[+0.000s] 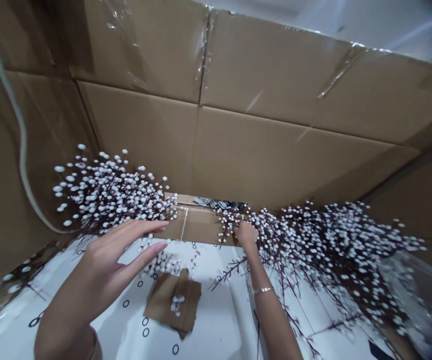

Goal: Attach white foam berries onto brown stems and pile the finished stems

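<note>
My left hand (114,260) is in the air on the left, thumb and fingers apart, holding nothing. Behind its fingers stands a thick bunch of white-berry branches (114,190). Farther out, my right hand (246,233) is closed at the left end of a second heap of white-berry branches (324,235). A sprig of white berries (226,222) pokes out beside its fist, and the grip itself is hidden by the back of the hand. Smaller white-berry sprigs (167,262) lie on the white surface just right of my left hand.
Tall cardboard walls (261,150) enclose the back and sides. A torn cardboard piece (174,305) lies on the white tabletop (216,300), which is marked with small black rings. A white cable (21,130) hangs at left; clear plastic wrap (414,285) lies at right.
</note>
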A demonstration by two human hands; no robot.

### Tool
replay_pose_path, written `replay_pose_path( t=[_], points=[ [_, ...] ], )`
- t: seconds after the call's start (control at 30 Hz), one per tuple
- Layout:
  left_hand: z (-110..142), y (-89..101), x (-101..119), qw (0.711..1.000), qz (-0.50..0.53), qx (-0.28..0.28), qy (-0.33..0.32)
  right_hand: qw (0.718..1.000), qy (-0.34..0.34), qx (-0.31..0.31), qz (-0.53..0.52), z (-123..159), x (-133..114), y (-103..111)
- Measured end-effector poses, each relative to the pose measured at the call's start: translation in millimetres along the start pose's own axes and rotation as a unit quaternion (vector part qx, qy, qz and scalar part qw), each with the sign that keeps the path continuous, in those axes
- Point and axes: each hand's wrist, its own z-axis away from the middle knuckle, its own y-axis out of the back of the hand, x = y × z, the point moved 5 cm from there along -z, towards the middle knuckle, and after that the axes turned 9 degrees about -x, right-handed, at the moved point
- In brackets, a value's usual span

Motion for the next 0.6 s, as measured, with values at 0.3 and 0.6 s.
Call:
replay_pose_path(
  t=[0.3,0.6],
  points=[
    [0.1,-7.3,0.5,1.0,0.004,-0.027,0.007,0.984,0.006,0.075,-0.163,8.2,9.8,15.7],
    [-19.3,-36.2,4.3,0.995,0.035,-0.095,0.011,0.845,0.148,0.088,-0.507,48.6,3.0,66.9]
  ],
)
